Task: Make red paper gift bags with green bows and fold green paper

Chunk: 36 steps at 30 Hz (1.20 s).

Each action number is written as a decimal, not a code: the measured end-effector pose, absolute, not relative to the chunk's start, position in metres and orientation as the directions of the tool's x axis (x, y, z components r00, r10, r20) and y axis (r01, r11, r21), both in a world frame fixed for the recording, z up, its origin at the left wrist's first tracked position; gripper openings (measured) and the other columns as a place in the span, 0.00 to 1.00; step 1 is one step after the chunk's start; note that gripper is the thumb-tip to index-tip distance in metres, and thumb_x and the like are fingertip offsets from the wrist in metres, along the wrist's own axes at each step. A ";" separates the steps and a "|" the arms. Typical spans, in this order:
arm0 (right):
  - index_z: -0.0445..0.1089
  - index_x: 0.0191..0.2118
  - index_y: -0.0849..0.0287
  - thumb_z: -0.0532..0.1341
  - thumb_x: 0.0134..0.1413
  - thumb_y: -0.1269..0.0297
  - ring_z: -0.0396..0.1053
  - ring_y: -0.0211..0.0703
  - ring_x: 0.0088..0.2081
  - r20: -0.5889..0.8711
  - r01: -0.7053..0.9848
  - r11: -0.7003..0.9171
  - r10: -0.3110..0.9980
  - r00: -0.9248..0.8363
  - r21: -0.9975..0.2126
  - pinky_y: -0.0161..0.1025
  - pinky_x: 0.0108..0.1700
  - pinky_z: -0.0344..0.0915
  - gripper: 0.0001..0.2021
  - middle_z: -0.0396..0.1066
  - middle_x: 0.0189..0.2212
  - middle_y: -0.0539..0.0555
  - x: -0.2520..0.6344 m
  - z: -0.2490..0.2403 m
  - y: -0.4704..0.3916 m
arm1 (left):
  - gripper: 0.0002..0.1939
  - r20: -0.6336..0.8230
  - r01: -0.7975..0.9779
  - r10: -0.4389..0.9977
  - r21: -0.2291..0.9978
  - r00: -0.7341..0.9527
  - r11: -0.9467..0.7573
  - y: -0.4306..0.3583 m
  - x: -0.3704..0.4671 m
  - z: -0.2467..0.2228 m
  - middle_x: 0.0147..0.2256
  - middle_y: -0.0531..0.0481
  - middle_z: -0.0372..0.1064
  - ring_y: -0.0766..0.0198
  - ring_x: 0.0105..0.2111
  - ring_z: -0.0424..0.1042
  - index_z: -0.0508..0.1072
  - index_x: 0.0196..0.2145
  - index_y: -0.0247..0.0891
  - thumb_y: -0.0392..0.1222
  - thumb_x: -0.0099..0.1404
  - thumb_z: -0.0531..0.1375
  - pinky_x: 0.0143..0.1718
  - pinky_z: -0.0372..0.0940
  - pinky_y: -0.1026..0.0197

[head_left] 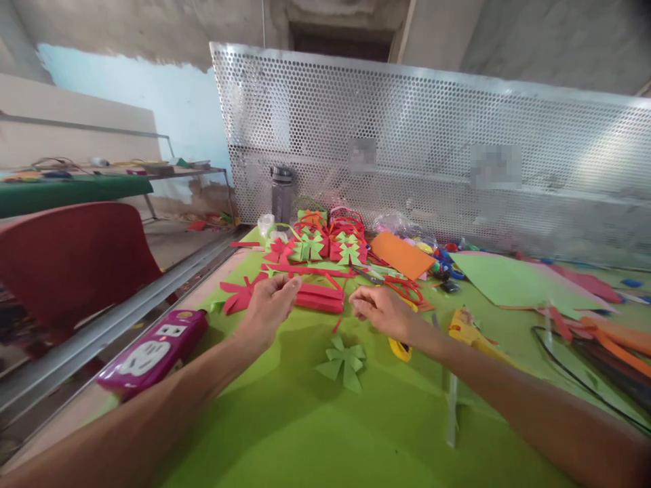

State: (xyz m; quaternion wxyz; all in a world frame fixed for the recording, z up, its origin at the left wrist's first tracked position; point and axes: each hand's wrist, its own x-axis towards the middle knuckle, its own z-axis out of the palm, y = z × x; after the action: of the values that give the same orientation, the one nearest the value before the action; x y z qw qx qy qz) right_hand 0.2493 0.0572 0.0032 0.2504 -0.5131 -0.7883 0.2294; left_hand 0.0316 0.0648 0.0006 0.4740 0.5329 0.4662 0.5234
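Note:
My left hand (272, 301) is closed in a pinch beside a folded red paper piece (320, 299); whatever is between its fingertips, if anything, cannot be made out. My right hand (379, 308) hovers to the right of that piece, its fingers curled together and their contents hidden. A green paper cut-out shaped like a flower (342, 364) lies on the green table cover (285, 427), nearer to me than both hands. Left of my left hand is a red paper flower (239, 295). Scissors with red handles (409, 290) lie just beyond my right hand.
Small paper bags with bows (350, 249) stand at the back, near a grey bottle (281, 196). A yellow glue gun (465, 325) and a glue stick (451, 410) lie to the right. A purple power strip (152, 352) sits left. A perforated metal panel (422, 129) rises behind.

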 end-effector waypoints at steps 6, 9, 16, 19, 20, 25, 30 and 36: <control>0.70 0.29 0.61 0.53 0.52 0.69 0.69 0.37 0.26 0.155 0.724 0.351 0.933 -0.325 -0.594 0.32 0.29 0.61 0.08 0.73 0.24 0.52 0.245 0.010 0.077 | 0.13 0.098 -0.028 0.994 0.995 0.048 -0.097 0.066 0.033 -0.001 0.15 0.56 0.61 0.72 0.15 0.58 0.63 0.19 0.36 0.46 0.50 0.62 0.19 0.55 0.67; 0.70 0.29 0.61 0.53 0.52 0.72 0.70 0.37 0.27 0.164 0.737 0.357 0.932 -0.324 -0.574 0.31 0.30 0.61 0.09 0.74 0.24 0.52 0.236 0.014 0.084 | 0.18 0.085 -0.096 0.993 0.992 0.088 -0.076 0.066 0.034 -0.001 0.15 0.59 0.57 0.74 0.14 0.54 0.60 0.20 0.38 0.52 0.50 0.62 0.16 0.51 0.68; 0.73 0.31 0.61 0.55 0.53 0.71 0.69 0.38 0.28 0.197 0.820 0.366 0.930 -0.310 -0.439 0.31 0.28 0.57 0.09 0.74 0.26 0.52 0.222 0.021 0.094 | 0.26 0.076 -0.163 0.994 0.985 0.074 -0.063 0.065 0.031 0.004 0.13 0.62 0.48 0.75 0.13 0.48 0.51 0.18 0.41 0.59 0.50 0.62 0.14 0.48 0.69; 0.73 0.30 0.61 0.56 0.55 0.67 0.70 0.40 0.29 0.174 0.876 0.320 0.946 -0.273 -0.362 0.33 0.28 0.56 0.09 0.73 0.25 0.53 0.217 0.021 0.106 | 0.24 0.120 -0.157 0.993 0.981 0.018 -0.115 0.068 0.030 0.006 0.14 0.61 0.51 0.75 0.13 0.50 0.54 0.18 0.40 0.56 0.51 0.63 0.16 0.50 0.69; 0.73 0.29 0.62 0.57 0.55 0.66 0.70 0.41 0.30 0.158 0.892 0.299 0.953 -0.260 -0.338 0.34 0.29 0.57 0.09 0.73 0.24 0.53 0.216 0.020 0.112 | 0.23 0.142 -0.155 0.990 0.978 -0.005 -0.141 0.069 0.029 0.006 0.14 0.61 0.53 0.75 0.14 0.52 0.56 0.18 0.39 0.55 0.51 0.63 0.17 0.50 0.69; 0.71 0.35 0.63 0.58 0.58 0.60 0.71 0.42 0.36 0.054 0.953 0.177 0.984 -0.168 -0.245 0.40 0.37 0.66 0.11 0.73 0.33 0.53 0.204 0.014 0.142 | 0.13 0.214 -0.109 0.975 0.969 -0.067 -0.220 0.077 0.027 0.004 0.16 0.58 0.60 0.73 0.16 0.56 0.66 0.23 0.36 0.48 0.51 0.62 0.19 0.54 0.69; 0.67 0.48 0.60 0.58 0.60 0.59 0.69 0.44 0.43 -0.010 0.967 0.126 0.991 -0.131 -0.223 0.46 0.44 0.68 0.14 0.68 0.46 0.56 0.193 0.005 0.158 | 0.19 0.215 -0.049 0.959 0.973 -0.186 -0.227 0.079 0.022 0.005 0.14 0.60 0.51 0.72 0.14 0.50 0.60 0.18 0.39 0.52 0.56 0.59 0.16 0.48 0.67; 0.67 0.47 0.60 0.58 0.60 0.60 0.69 0.43 0.42 0.054 0.952 0.134 0.991 -0.124 -0.276 0.45 0.42 0.68 0.13 0.68 0.45 0.55 0.190 0.002 0.157 | 0.10 0.170 0.016 0.949 0.985 -0.266 -0.172 0.073 0.020 0.011 0.29 0.50 0.66 0.60 0.33 0.68 0.68 0.29 0.41 0.49 0.61 0.58 0.28 0.60 0.63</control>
State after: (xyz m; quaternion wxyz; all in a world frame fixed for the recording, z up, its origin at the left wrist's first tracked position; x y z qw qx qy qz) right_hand 0.1898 0.1570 0.0016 0.1124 -0.6523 -0.7445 0.0871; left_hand 0.0202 0.0733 0.0106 0.3848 0.4678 0.5155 0.6060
